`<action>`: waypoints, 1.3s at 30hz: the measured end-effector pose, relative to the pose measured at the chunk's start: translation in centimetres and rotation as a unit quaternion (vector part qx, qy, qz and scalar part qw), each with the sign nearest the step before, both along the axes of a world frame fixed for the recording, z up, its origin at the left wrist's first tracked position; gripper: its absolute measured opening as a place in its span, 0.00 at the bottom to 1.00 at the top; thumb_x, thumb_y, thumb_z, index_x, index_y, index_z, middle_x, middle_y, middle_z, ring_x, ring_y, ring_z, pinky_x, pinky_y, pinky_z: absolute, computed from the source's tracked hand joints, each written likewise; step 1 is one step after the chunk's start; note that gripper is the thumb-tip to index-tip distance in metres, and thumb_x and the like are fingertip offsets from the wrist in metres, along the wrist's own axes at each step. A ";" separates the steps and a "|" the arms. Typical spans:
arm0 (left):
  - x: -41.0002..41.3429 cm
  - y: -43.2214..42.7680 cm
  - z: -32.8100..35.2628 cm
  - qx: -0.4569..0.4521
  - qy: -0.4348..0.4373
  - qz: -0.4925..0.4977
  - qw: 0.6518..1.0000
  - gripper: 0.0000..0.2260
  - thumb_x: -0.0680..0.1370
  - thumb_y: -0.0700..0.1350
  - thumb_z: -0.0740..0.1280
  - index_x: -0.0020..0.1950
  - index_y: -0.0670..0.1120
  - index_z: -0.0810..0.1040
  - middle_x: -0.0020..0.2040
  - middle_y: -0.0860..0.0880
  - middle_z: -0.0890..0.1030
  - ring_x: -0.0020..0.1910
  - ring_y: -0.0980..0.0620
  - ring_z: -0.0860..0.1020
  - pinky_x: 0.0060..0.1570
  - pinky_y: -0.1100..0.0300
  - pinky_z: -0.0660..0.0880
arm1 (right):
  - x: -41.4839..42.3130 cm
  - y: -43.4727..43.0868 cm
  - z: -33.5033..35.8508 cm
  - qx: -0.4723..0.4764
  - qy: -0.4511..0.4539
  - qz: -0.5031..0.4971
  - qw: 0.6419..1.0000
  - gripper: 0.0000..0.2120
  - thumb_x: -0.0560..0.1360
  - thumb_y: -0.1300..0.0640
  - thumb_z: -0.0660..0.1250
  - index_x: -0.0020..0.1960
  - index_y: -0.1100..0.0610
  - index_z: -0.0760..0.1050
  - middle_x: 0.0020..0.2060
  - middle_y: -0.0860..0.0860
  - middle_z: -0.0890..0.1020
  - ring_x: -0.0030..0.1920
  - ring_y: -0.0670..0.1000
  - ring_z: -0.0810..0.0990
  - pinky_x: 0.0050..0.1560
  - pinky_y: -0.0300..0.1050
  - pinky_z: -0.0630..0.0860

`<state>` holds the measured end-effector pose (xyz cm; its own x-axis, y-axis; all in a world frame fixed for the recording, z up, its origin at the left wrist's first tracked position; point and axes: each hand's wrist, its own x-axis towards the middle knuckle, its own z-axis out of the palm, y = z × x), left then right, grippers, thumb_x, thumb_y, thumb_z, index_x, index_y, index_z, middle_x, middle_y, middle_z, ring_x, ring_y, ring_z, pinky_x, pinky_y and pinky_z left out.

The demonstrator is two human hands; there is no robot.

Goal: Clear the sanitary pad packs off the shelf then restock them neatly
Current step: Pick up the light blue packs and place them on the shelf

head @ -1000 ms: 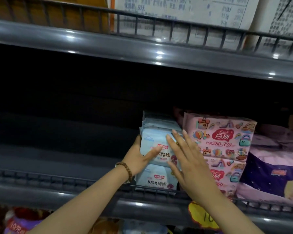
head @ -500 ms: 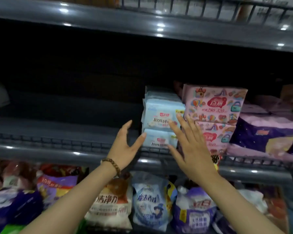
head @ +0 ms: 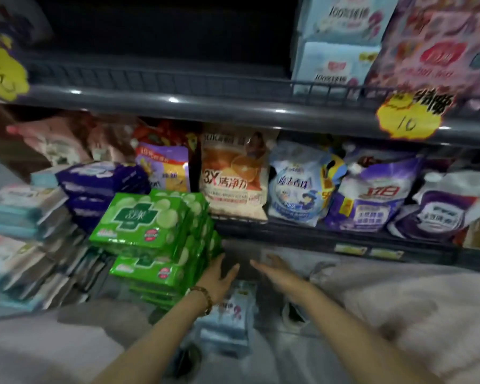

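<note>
My left hand (head: 219, 275) and my right hand (head: 275, 273) hover low with fingers spread, holding nothing, just above a light blue pad pack (head: 227, 314) lying on the floor between my knees. The left hand is right beside a stack of green pad packs (head: 147, 231). Up on the shelf (head: 178, 103), at the top right, light blue packs (head: 336, 59) stand stacked next to pink packs (head: 432, 51). The shelf's left part is dark and bare.
Piles of blue, white and purple packs (head: 25, 217) sit on the floor at left. Detergent bags (head: 297, 184) fill the lower shelf. Yellow price tags (head: 408, 120) hang from the shelf rail. My pale trouser knees (head: 413, 314) frame the bottom.
Both hands left the blue packs on the shelf and dropped down to floor level. The view tilted down from the shelf to the floor piles.
</note>
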<state>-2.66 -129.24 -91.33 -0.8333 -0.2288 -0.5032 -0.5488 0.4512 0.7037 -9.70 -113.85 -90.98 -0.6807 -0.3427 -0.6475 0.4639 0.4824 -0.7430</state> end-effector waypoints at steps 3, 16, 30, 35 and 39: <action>1.7 -0.4 -2.6 0.020 -0.078 0.028 0.996 0.32 0.80 0.56 0.58 0.77 0.43 0.50 0.75 0.43 0.61 0.72 0.46 0.64 0.70 0.59 0.62 | 2.3 -0.3 -3.4 -0.010 -0.120 -0.047 0.992 0.38 0.72 0.43 0.71 0.74 0.55 0.58 0.65 0.53 0.72 0.57 0.52 0.75 0.48 0.46 0.77; 4.0 -0.8 -6.0 -0.117 -0.074 -0.046 0.989 0.30 0.79 0.51 0.63 0.76 0.41 0.55 0.74 0.41 0.59 0.71 0.45 0.64 0.66 0.61 0.62 | 7.3 -1.5 -9.5 -0.082 -0.199 -0.101 0.971 0.24 0.71 0.55 0.74 0.64 0.59 0.71 0.51 0.56 0.84 0.44 0.52 0.84 0.36 0.42 0.78; 8.3 -1.1 -8.9 0.244 -0.198 0.177 0.933 0.25 0.74 0.67 0.61 0.56 0.47 0.80 0.53 0.49 0.83 0.48 0.54 0.82 0.50 0.57 0.76 | 9.5 -0.3 -10.1 -0.116 -0.236 -0.064 0.963 0.22 0.72 0.46 0.70 0.62 0.50 0.69 0.54 0.52 0.84 0.55 0.54 0.82 0.61 0.55 0.76; 8.4 0.1 -8.2 0.257 -0.182 0.176 0.933 0.15 0.78 0.58 0.60 0.51 0.49 0.78 0.52 0.49 0.82 0.47 0.55 0.79 0.44 0.62 0.74 | 9.6 0.2 -9.6 -0.146 -0.264 -0.073 0.951 0.26 0.70 0.45 0.71 0.65 0.48 0.67 0.55 0.54 0.83 0.58 0.56 0.81 0.62 0.58 0.75; 7.9 0.1 -7.7 0.257 -0.129 0.170 0.943 0.14 0.79 0.54 0.63 0.56 0.46 0.78 0.43 0.51 0.84 0.40 0.56 0.82 0.38 0.63 0.78 | 9.0 0.8 -8.1 -0.150 -0.272 -0.077 0.947 0.28 0.70 0.48 0.71 0.68 0.54 0.69 0.54 0.56 0.84 0.53 0.54 0.83 0.46 0.49 0.80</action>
